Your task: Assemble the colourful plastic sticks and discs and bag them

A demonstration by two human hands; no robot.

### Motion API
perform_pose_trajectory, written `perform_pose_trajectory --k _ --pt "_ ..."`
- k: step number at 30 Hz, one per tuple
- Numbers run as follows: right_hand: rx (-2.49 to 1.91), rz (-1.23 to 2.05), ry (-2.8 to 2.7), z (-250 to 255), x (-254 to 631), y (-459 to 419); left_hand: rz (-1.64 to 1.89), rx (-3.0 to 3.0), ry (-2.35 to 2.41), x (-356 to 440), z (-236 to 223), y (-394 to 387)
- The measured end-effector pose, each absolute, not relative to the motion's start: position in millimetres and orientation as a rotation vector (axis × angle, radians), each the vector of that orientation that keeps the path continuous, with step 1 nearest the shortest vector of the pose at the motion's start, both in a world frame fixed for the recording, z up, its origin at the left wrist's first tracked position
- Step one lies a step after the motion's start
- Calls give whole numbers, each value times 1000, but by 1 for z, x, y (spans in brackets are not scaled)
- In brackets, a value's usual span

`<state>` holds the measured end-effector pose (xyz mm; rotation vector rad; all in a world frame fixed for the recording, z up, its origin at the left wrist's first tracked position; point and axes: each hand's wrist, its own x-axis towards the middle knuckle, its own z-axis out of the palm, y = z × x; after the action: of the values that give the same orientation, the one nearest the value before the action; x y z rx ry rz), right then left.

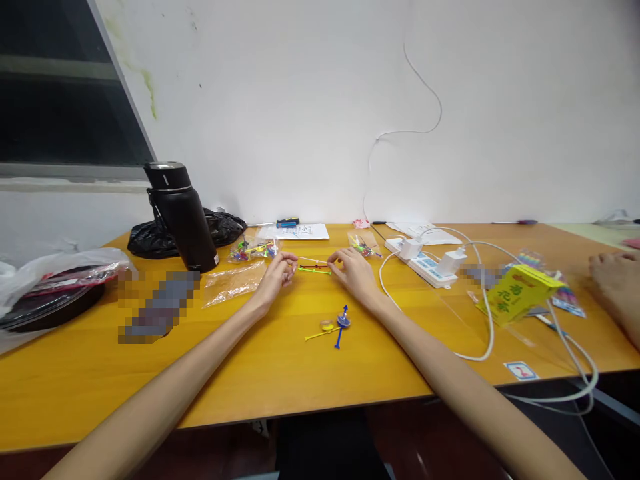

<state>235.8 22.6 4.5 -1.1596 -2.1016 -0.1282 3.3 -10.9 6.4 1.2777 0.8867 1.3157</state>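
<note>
Thin plastic sticks with arrow-like ends lie between my two hands at the middle of the table: a green stick [315, 271], a red stick [313, 267] and a pale white stick [313, 260]. My left hand [275, 277] is closed, its fingers curled, with the white stick's left end at its fingertips. At the stick's other end, my right hand [355, 272] pinches with bent fingers. Nearer to me are a blue spinning-top-like piece [343, 321] with arrow-tipped arms and a yellow piece [327, 327] beside it.
Behind my hands lie bags of coloured plastic pieces [254, 249], a printed sheet [305, 231] and a screwdriver [288, 223]. A black bottle [183, 217] stands left. Rightward are a power strip [425, 265], loose white cables, a yellow box [520, 293] and another person's hand [617, 283].
</note>
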Motion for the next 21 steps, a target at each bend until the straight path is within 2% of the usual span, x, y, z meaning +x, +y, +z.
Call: perform_pose_trajectory --k 4,10,21 --pt "-1206 -232 -2151 -5 235 30 1245 1375 824 7 6 -12" --pt "-1228 -212 -2211 -13 233 37 1160 1458 785 11 -1 -13" --pt "-750 283 -2263 11 195 -11 1169 1015 683 12 -4 -10"
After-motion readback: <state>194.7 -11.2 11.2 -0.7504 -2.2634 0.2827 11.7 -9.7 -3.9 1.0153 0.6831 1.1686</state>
